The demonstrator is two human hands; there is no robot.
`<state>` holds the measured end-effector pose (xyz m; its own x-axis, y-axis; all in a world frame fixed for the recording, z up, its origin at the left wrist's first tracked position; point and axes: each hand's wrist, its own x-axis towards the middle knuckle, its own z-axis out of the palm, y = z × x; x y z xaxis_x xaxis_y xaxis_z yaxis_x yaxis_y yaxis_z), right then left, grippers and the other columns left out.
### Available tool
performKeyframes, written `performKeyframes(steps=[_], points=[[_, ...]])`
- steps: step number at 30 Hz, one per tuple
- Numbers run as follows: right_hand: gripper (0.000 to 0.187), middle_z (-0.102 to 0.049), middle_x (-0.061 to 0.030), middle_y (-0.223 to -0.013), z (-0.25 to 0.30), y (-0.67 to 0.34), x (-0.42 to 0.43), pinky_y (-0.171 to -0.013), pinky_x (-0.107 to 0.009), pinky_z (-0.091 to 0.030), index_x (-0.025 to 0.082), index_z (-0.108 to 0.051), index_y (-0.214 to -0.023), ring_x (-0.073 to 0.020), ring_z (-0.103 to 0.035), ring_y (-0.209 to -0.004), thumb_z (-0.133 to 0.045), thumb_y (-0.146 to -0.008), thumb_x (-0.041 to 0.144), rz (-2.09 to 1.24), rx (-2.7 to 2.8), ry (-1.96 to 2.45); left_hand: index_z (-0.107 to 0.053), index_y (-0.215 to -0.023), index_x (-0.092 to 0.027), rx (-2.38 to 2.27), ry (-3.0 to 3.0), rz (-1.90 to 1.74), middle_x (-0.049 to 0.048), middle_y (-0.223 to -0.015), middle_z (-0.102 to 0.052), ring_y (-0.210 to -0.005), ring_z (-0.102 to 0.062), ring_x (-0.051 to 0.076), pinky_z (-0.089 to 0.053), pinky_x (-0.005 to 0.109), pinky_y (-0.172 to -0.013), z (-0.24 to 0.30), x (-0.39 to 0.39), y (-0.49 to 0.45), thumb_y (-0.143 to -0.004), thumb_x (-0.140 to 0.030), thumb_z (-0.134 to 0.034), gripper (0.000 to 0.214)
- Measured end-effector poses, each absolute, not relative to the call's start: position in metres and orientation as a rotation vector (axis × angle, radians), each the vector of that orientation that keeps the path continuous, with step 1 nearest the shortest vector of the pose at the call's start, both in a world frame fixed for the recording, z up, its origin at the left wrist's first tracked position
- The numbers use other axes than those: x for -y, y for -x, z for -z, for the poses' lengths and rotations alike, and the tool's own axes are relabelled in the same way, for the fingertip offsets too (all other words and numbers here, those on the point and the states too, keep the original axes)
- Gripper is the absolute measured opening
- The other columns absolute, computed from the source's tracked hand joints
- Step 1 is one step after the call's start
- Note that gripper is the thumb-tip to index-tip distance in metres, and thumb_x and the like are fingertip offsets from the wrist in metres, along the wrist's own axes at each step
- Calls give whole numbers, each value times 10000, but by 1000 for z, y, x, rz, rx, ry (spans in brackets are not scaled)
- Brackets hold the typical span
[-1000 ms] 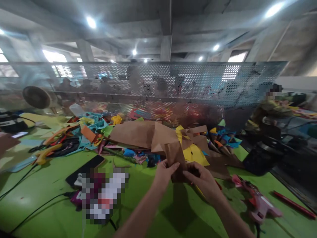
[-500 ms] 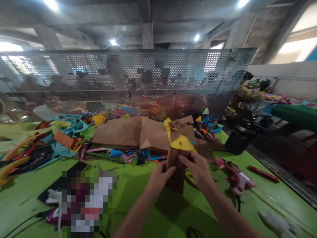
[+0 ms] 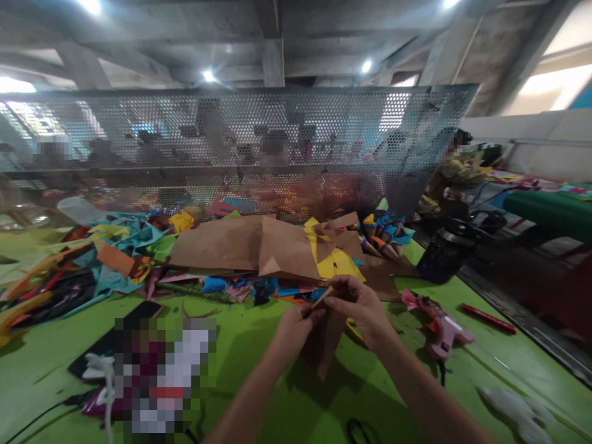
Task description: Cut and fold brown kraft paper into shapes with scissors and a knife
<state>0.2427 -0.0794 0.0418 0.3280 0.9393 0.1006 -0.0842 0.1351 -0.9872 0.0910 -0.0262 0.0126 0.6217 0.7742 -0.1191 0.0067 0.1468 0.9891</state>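
A piece of brown paper (image 3: 329, 336) is held up over the green table between both hands, its lower corner pointing down. My left hand (image 3: 298, 330) pinches its left edge between thumb and fingers. At its upper right, my right hand (image 3: 354, 305) grips the paper with the thumb in front. Something yellow and curved (image 3: 355, 333) lies beside my right wrist, mostly hidden. Larger brown paper sheets (image 3: 222, 246) and yellow paper scraps (image 3: 337, 262) lie just beyond the hands.
On the right are a pink glue gun (image 3: 444, 330), a red pen (image 3: 489, 318) and a dark lidded tumbler (image 3: 446, 253). A phone (image 3: 115, 339) lies left. Colored paper scraps (image 3: 124, 246) pile at the back left, before a perforated metal screen (image 3: 231, 135). A person (image 3: 451, 176) sits far right.
The brown paper has been turned and tilted, so its front face now looks narrower and slanted. My right hand has curled further over its top edge. The camera view has shifted slightly.
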Motion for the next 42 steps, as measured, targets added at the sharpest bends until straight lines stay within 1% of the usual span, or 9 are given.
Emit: performKeyframes(steps=[6,10,16,23,26,29,34,38,42], points=[[210,-694,-18,-634,-44,-244,80,-642,-293,-484,166,-697,-703,-176,-629,-617,-809,-667,339,-974,1187,1264,-692,-787,-143,-663,-1537,-520,13,-708,-657,-707,-562,183,-407,261,-655,-8,22,-87,-795,-414,-616,282],[158,-705,-16,-640,-42,-248,78,-629,-283,-460,170,-717,-682,-171,-614,-617,-799,-665,305,-914,1214,1343,-682,-809,-148,-630,-1627,-479,20,-771,-670,-730,-561,186,-402,260,-660,-9,22,-85,-847,-403,-554,287],[179,-699,-3,-666,-42,-248,78,-644,-271,-434,180,-715,-691,-156,-591,-639,-811,-648,325,-897,1162,1339,-673,-989,-171,-530,-1691,-557,52,-983,-680,-937,-574,216,-416,292,-841,-21,21,-80,-934,-432,-436,357],[302,-639,9,-604,-46,-262,75,-561,-260,-397,180,-696,-665,-141,-539,-568,-808,-611,456,-842,899,1368,-621,-761,-173,-669,-1784,-515,10,-730,-608,-687,-506,165,-348,251,-612,-13,11,-75,-912,-421,-480,323],[340,-663,-7,-672,-47,-273,74,-580,-260,-407,188,-700,-752,-153,-560,-621,-781,-655,504,-732,785,1316,-637,-767,-172,-713,-1675,-640,23,-768,-641,-748,-543,183,-385,259,-666,-11,10,-76,-889,-443,-523,318],[375,-689,-36,-771,-49,-271,76,-647,-270,-438,184,-712,-844,-176,-594,-717,-750,-698,528,-755,847,1256,-688,-928,-173,-701,-1450,-711,56,-908,-702,-870,-604,219,-440,284,-760,-12,12,-78,-854,-502,-572,357],[333,-640,-12,-658,-48,-253,79,-595,-272,-434,173,-678,-695,-160,-555,-629,-809,-626,472,-819,952,1313,-693,-1096,-185,-652,-1231,-740,77,-1047,-723,-927,-651,229,-476,314,-857,-12,14,-81,-784,-545,-664,477],[282,-608,4,-616,-43,-248,80,-551,-263,-404,174,-669,-669,-145,-521,-588,-782,-658,432,-748,991,1355,-713,-1072,-183,-618,-1174,-757,80,-1065,-730,-961,-659,228,-478,314,-901,-13,15,-83,-740,-524,-725,475],[263,-612,0,-628,-41,-249,79,-556,-265,-407,171,-677,-682,-147,-521,-597,-764,-676,418,-724,1023,1363,-736,-995,-157,-597,-1171,-734,85,-978,-749,-887,-677,222,-500,311,-849,-13,14,-83,-729,-504,-744,438]])
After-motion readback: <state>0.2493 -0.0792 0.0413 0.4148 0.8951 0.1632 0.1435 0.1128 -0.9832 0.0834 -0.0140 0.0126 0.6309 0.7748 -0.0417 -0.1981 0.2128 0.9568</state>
